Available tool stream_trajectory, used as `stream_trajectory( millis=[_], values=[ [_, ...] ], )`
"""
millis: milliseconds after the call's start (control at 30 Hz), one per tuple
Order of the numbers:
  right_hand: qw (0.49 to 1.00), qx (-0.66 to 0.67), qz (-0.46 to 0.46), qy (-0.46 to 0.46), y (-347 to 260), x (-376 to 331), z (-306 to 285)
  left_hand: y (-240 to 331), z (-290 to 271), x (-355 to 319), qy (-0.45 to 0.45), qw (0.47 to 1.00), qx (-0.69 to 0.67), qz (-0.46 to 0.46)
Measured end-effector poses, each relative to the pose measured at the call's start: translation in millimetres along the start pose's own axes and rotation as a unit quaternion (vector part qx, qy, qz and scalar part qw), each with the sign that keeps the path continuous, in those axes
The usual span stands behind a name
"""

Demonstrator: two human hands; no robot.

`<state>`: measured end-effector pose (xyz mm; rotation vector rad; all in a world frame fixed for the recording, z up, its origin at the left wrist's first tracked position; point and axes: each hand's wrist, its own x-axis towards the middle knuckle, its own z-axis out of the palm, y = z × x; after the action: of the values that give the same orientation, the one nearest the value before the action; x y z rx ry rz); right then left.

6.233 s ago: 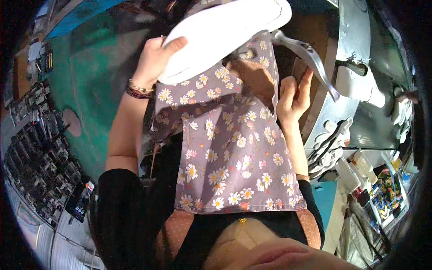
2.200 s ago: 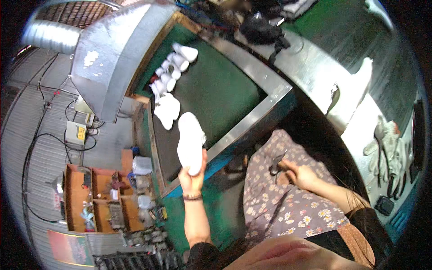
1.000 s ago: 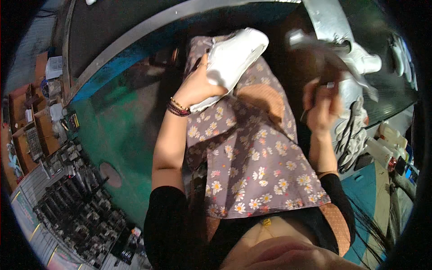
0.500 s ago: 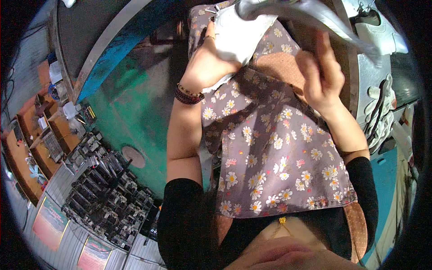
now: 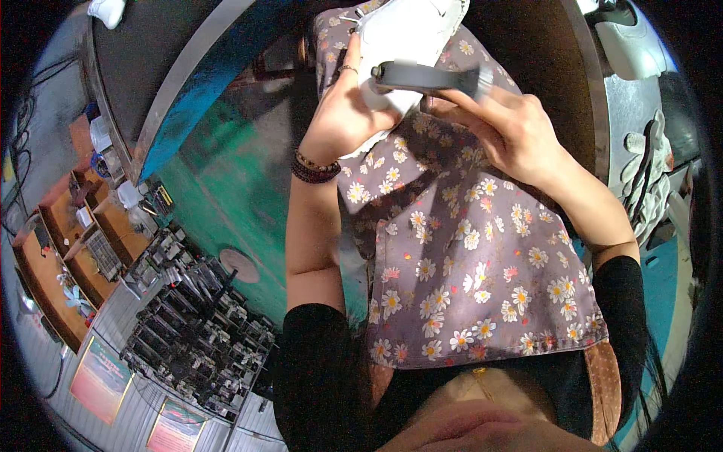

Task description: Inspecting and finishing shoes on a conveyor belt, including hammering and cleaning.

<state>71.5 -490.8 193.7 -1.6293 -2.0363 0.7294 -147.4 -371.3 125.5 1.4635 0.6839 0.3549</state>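
Head camera, looking down the person's lap: the left hand (image 5: 343, 113) is curled around the near end of a white shoe (image 5: 410, 30), fingers wrapped under and against it, thumb side up, with a beaded bracelet (image 5: 315, 167) on the wrist. The right hand (image 5: 516, 132) is closed in a pinch on a grey flat tool (image 5: 429, 77), a blurred strip-like handle that runs leftward from the fingertips and lies across the shoe just above the left hand's knuckles. The two hands sit close together, the tool bridging the gap between them. The shoe rests on the knees at the far end of the lap, tilted up and away toward the top of the frame, beyond both hands. Under it all spreads a purple apron with daisy print (image 5: 467, 264), covering the thighs. To the left lies green floor (image 5: 226, 188), then a dark rack of metal parts (image 5: 196, 316). A dark conveyor belt with a metal edge (image 5: 177, 83) crosses the upper left. At the right edge hang pale gloves (image 5: 644, 173).
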Motion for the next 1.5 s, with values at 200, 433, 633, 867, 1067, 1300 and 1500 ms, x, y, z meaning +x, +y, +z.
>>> stream_trajectory(
  millis=[200,433,633,867,1067,1300,1500],
  values=[
    [0.974,0.057,-0.16,0.152,13,-7,18,-2,-5,2,-0.064,0.989,0.076,0.108],
    [0.934,0.134,-0.111,0.313,16,5,10,-14,-9,7,-0.003,0.994,0.113,-0.007],
    [0.991,0.015,0.05,0.126,41,4,-3,11,-3,9,-0.002,0.988,0.151,-0.001],
    [0.99,0.036,0.048,0.126,61,-7,19,9,0,10,0.001,0.989,0.141,-0.032],
    [0.921,0.035,-0.13,0.366,34,2,0,2,-14,1,-0.011,0.999,0.021,-0.048],
    [0.991,-0.044,0.027,0.127,93,-25,47,0,-16,8,-0.011,0.997,-0.066,-0.025],
    [0.894,0.061,-0.041,0.443,73,-36,49,5,-23,-10,-0.067,0.977,-0.194,0.054]
  ],
)
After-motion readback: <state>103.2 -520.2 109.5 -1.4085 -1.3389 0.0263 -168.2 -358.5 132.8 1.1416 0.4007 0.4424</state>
